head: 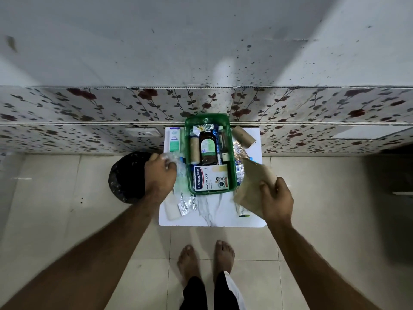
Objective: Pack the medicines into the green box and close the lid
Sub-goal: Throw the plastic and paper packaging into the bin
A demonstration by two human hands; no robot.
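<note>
Mid-frame, the left hand (159, 173) grips a clear packet (176, 162) (blurred); the right hand (276, 199) pinches a brown paper bag (252, 186) beside the green box (232, 166).

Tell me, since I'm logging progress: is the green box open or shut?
Open. The green box has no lid on it; the bottle and the plaster pack inside show plainly.

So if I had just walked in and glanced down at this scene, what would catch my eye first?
Probably the open green box in the middle of the small white table, already packed with a Hansaplast plaster carton, a dark syrup bottle and a bandage roll. Next, the two bare hands flanking it: the left hand clutches clear plastic wrapping, and the right hand holds a brown paper bag.
</note>
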